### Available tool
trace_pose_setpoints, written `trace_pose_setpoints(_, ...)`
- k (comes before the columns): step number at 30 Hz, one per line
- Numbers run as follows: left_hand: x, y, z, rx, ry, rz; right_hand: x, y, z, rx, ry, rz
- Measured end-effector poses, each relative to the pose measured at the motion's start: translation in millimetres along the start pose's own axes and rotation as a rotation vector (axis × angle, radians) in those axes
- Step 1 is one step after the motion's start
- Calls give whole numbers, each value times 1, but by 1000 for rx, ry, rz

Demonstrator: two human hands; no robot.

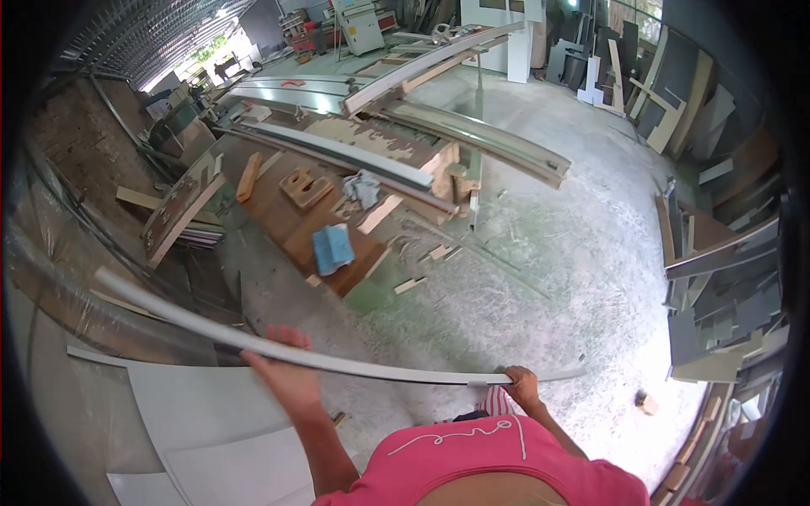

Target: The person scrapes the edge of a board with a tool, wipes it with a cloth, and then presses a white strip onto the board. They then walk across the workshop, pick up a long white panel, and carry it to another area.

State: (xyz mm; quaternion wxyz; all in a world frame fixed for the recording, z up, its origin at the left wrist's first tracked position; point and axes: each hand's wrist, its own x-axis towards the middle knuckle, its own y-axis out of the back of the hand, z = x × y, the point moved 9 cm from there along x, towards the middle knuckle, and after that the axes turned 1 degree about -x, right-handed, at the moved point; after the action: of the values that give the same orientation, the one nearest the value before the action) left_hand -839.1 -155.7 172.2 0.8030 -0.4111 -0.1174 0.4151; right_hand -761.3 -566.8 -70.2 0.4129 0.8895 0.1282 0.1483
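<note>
I hold a long, thin, curved grey strip (371, 368) across my front. It runs from upper left near a plastic-covered panel to the right, past my right hand. My left hand (285, 371) grips the strip near its middle, fingers wrapped over the top edge. My right hand (521, 387) grips it close to its right end, beside a small pale tape mark. Below the strip at the left lies a large white panel (211, 430).
A brown workbench (287, 221) ahead carries a blue cloth (333, 248), a grey rag (364, 189), wood offcuts and long curved grey mouldings (481, 135). Board stacks (726, 278) line the right wall. The dusty concrete floor (574, 253) lies between.
</note>
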Motion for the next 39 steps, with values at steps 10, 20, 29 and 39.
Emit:
trace_pose_setpoints(10, -11, -180, -267, 183, 300, -237, 30, 162, 168, -121, -223, 193)
trace_pose_setpoints(20, -44, -195, -428, 305, 620, -202, 109, 197, 188, -173, -305, 211)
trace_pose_setpoints(29, 7, -252, -505, 390, 597, -309, 204, 213, 219, -172, -371, 160)
trace_pose_setpoints(39, 132, -291, -578, 424, 525, -177, 349, 219, 215, -28, -255, 11)
